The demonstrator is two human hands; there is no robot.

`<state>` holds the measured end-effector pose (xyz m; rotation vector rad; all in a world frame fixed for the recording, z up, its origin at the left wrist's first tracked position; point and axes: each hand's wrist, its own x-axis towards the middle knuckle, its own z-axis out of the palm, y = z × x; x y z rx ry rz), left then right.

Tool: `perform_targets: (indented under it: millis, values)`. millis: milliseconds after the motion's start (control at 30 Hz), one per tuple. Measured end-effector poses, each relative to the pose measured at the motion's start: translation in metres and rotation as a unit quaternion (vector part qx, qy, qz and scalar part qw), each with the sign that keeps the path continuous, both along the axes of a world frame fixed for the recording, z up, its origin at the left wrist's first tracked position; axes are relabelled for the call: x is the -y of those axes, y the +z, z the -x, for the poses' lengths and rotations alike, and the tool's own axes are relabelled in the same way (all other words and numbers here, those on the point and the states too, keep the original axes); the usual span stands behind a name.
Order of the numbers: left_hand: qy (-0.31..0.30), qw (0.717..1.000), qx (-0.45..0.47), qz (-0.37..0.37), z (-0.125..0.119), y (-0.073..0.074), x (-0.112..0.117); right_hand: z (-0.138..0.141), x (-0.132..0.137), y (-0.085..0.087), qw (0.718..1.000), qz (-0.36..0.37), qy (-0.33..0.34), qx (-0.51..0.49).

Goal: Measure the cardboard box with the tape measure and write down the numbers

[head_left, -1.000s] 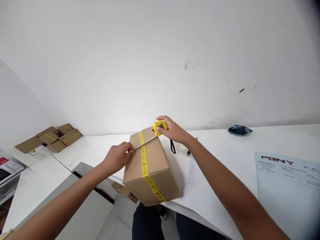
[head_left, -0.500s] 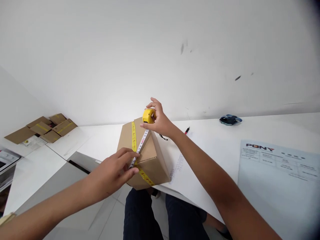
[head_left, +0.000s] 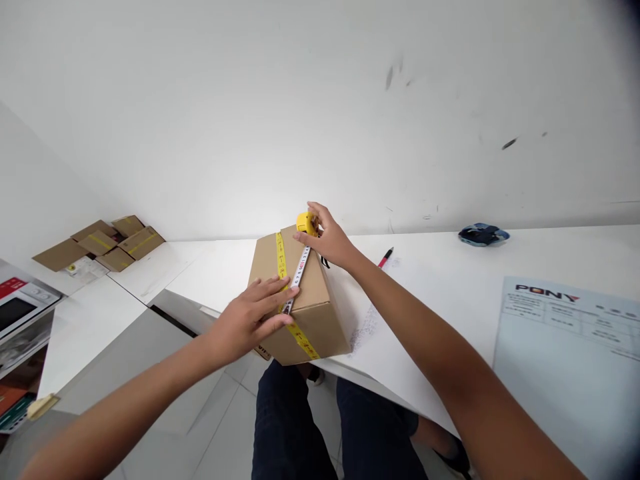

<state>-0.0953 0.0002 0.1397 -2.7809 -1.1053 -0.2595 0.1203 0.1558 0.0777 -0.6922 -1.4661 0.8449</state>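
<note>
A closed cardboard box (head_left: 320, 323) with yellow printed tape (head_left: 304, 343) stands at the table's front edge, in front of my legs. My right hand (head_left: 330, 239) grips a yellow tape measure (head_left: 306, 223) by its case at the box's far end. Its white blade (head_left: 301, 267) is pulled out slantwise across the box top towards me. My left hand (head_left: 253, 317) holds the blade's near end down at the box's front top edge, fingers stretched over the top and thumb lower. The blade's tip is partly hidden by this hand.
A red and black pen (head_left: 386, 257) and a sheet with handwriting (head_left: 367, 327) lie right of the box. Farther right are a dark blue cloth item (head_left: 483, 234) and a pale printed PONY sheet (head_left: 565, 360). Flattened cartons (head_left: 103, 243) are at the far left, near a white appliance (head_left: 25, 300).
The view has shifted, moving the scene. My right hand has lowered the tape measure closer to the box top. My left fingers have flattened more over the box and blade.
</note>
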Motion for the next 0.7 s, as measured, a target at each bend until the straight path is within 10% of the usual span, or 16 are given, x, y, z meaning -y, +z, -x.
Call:
perform_targets:
  millis: [233, 700]
  values:
    - [0.037, 0.992, 0.0, -0.12, -0.019, -0.018, 0.012, -0.012, 0.002, 0.003, 0.992, 0.038, -0.052, 0.105]
    - [0.099, 0.946, 0.116, -0.288, -0.041, -0.063, 0.018, 0.001, -0.028, 0.003, 0.974, 0.041, 0.111, 0.193]
